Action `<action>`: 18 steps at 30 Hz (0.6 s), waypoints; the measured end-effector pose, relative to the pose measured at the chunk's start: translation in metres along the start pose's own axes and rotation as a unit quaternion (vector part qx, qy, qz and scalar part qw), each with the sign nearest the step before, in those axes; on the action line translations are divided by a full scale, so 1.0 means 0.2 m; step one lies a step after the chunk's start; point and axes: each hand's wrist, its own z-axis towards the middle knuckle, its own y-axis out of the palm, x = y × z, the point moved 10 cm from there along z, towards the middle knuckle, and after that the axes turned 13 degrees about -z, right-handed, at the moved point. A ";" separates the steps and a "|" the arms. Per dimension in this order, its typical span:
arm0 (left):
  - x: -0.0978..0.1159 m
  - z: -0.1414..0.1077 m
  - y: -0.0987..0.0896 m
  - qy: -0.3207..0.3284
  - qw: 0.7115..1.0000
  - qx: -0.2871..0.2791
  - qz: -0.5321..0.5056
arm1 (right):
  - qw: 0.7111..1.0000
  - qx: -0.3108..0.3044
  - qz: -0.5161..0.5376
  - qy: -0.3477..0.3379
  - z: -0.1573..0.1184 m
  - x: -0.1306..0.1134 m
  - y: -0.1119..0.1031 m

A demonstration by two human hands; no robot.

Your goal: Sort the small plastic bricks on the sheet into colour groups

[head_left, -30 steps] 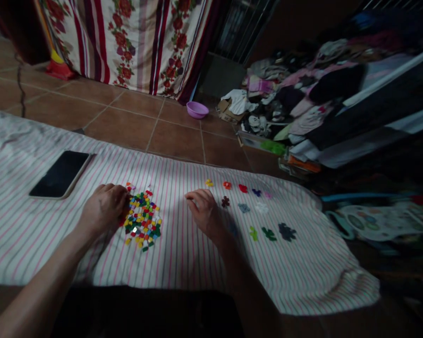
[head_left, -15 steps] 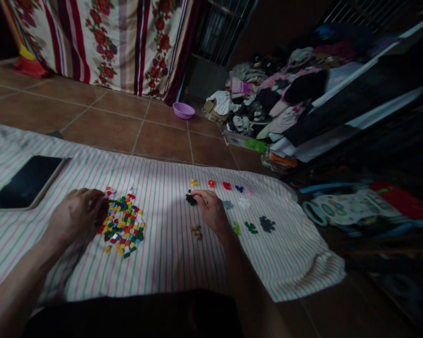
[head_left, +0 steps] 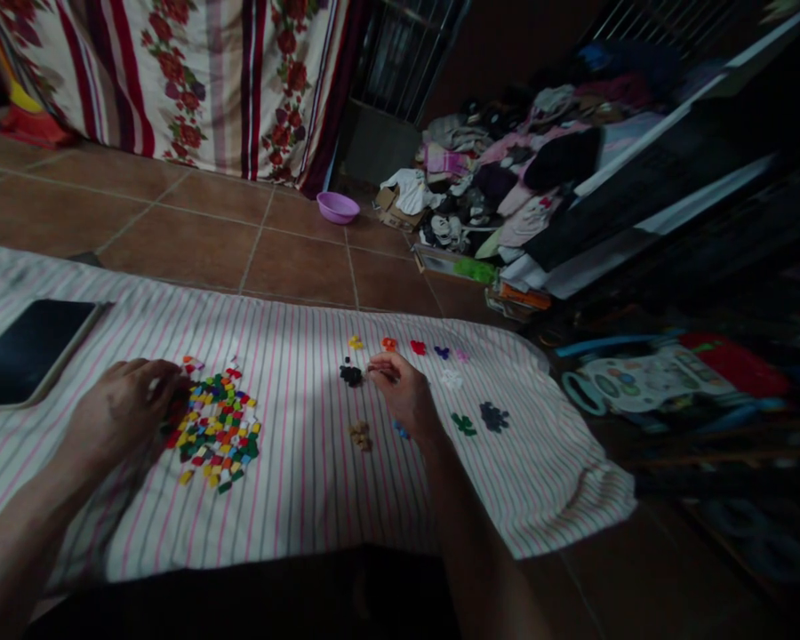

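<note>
My left hand (head_left: 124, 400) rests at the left edge of a mixed pile of small coloured bricks (head_left: 220, 427), its fingers curled; anything in them is hidden. My right hand (head_left: 404, 391) is closed in a pinch just right of a small black pile (head_left: 351, 376); what lies between its fingertips is too small to make out. One black piece (head_left: 348, 359) sits apart behind that pile. Nearer to me are tan pieces (head_left: 360, 436), and blue pieces (head_left: 400, 430) peek out beside my right wrist.
Small groups of yellow (head_left: 356, 341), orange (head_left: 388, 343), red (head_left: 418, 347), dark blue (head_left: 442, 353), white (head_left: 452, 379), green (head_left: 464, 424) and dark grey pieces (head_left: 494, 416) lie on the striped cloth (head_left: 293, 498). A tablet-like device (head_left: 33, 351) is at left. A purple basin (head_left: 338, 208) stands on the floor.
Relative to the black pile, my right hand has drawn back to the right, off its edge. It now covers the light-grey group, and blue pieces have come into sight. My left hand stays by the mixed pile.
</note>
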 end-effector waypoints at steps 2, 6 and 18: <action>-0.01 0.00 -0.01 -0.005 1.000 0.007 0.004 | 1.000 0.007 -0.026 -0.015 0.01 0.00 -0.05; -0.02 0.00 -0.01 -0.013 1.000 0.006 0.006 | 0.995 0.053 -0.086 0.000 0.02 0.10 -0.23; -0.05 0.01 0.00 -0.007 1.000 0.008 0.026 | 0.941 0.263 -0.152 0.149 -0.13 0.54 -0.77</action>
